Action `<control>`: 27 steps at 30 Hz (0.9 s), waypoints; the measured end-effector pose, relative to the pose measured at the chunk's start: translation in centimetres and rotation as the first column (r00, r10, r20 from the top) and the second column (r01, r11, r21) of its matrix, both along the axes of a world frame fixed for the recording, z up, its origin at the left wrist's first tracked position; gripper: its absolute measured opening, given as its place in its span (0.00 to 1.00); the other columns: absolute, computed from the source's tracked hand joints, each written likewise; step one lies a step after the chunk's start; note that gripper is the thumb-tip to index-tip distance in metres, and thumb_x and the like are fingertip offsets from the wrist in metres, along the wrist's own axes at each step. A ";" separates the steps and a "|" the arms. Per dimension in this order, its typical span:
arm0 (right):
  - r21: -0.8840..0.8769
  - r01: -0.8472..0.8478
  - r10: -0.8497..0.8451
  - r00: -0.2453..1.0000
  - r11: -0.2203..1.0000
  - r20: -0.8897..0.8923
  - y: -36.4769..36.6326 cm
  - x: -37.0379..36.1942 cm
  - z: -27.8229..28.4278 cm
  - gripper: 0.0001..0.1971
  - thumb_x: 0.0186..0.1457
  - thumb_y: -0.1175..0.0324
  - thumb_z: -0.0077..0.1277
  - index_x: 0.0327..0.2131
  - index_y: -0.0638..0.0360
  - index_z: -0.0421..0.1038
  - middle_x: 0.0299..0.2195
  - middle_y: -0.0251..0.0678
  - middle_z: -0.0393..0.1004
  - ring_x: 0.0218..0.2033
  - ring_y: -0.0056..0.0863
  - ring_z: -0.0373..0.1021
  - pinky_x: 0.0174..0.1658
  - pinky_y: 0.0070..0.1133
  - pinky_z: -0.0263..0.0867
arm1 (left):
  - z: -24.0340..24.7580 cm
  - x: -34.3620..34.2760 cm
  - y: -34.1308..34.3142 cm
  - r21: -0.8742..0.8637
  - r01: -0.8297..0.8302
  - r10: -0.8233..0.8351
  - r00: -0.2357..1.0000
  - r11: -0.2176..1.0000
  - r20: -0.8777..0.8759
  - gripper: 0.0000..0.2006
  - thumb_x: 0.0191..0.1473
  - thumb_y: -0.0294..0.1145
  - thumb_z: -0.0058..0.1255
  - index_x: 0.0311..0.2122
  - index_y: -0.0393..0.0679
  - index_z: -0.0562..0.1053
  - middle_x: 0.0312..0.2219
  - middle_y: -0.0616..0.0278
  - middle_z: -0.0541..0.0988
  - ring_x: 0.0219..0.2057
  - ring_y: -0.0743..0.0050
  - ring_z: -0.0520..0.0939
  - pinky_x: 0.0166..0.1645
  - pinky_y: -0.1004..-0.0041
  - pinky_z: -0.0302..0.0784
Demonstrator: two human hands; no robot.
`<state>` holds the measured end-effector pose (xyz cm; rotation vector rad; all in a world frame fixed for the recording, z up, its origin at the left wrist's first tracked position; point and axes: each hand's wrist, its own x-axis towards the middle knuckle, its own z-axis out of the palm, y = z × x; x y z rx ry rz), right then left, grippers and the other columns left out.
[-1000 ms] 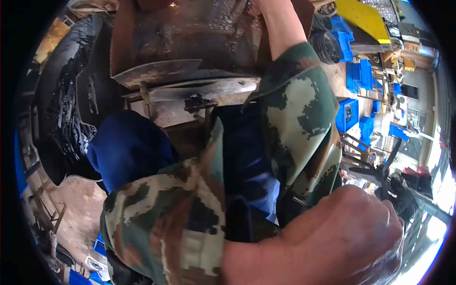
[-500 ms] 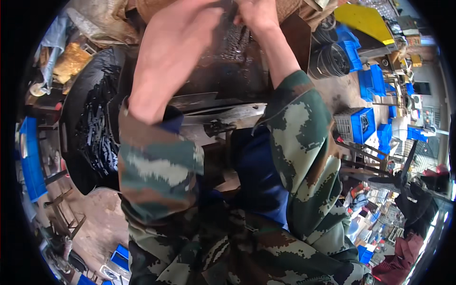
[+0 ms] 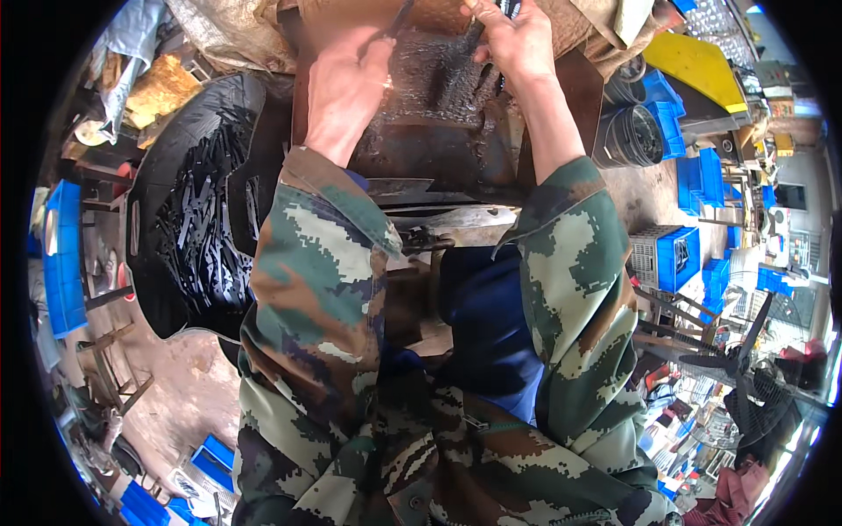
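Black strip [image 3: 403, 16] sits pinched in left hand [image 3: 351, 81], dark piece [image 3: 510, 8] gripped in right hand [image 3: 520, 42], both over glistening brown worktop [image 3: 430, 151].

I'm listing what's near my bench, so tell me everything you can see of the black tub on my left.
The tub is black and looks like plastic, with a curved outline, a high rounded far end and a slot in its left edge. It holds many thin dark strips, loose and jumbled, some shining. It sits left of the left sleeve, which hides part of its right side; whether they touch is unclear. Neither hand touches it. What supports it cannot be seen.
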<state>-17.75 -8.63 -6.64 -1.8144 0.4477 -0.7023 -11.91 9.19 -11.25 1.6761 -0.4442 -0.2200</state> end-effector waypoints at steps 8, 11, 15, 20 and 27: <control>0.002 -0.032 0.032 0.999 0.999 0.005 -0.5 0.1 -0.5 0.06 0.59 0.71 0.54 0.32 0.60 0.68 0.23 0.28 0.71 0.14 0.18 0.63 0.14 0.18 0.60 | -0.8 0.6 0.0 0.089 -0.083 0.066 0.982 0.993 0.175 0.13 0.57 0.36 0.52 0.40 0.38 0.79 0.18 0.74 0.70 0.22 0.88 0.66 0.28 0.80 0.62; 0.014 -0.033 0.033 0.999 0.999 -0.003 -0.4 0.1 -0.4 0.05 0.59 0.71 0.54 0.33 0.60 0.68 0.23 0.29 0.71 0.14 0.18 0.63 0.14 0.18 0.60 | -0.9 0.6 0.0 0.126 -0.092 0.070 0.984 0.988 0.163 0.14 0.56 0.38 0.53 0.40 0.38 0.79 0.19 0.74 0.71 0.23 0.87 0.67 0.30 0.78 0.63; 0.023 -0.048 0.048 0.999 0.999 0.013 -0.8 -0.1 -0.3 0.05 0.59 0.71 0.54 0.34 0.60 0.68 0.24 0.30 0.72 0.15 0.18 0.63 0.14 0.18 0.60 | -0.5 0.5 -0.2 0.108 -0.071 0.057 0.991 0.992 0.125 0.14 0.56 0.38 0.53 0.40 0.39 0.80 0.19 0.73 0.71 0.23 0.87 0.66 0.29 0.79 0.63; 0.042 -0.051 0.050 0.998 0.998 0.022 -0.3 0.2 -0.7 0.05 0.59 0.71 0.54 0.34 0.60 0.68 0.25 0.30 0.73 0.15 0.18 0.63 0.14 0.18 0.60 | -0.6 0.4 0.2 0.098 -0.045 0.038 0.997 0.994 0.073 0.14 0.56 0.38 0.52 0.39 0.38 0.80 0.24 0.69 0.78 0.27 0.85 0.72 0.36 0.79 0.68; 0.030 -0.054 0.054 0.999 0.998 0.000 -0.4 -0.1 -0.3 0.05 0.59 0.71 0.53 0.35 0.61 0.68 0.26 0.30 0.72 0.14 0.18 0.63 0.14 0.18 0.59 | -0.7 0.5 0.0 0.101 -0.041 0.033 0.997 0.994 0.073 0.14 0.56 0.37 0.52 0.39 0.37 0.80 0.30 0.65 0.83 0.32 0.82 0.77 0.41 0.78 0.71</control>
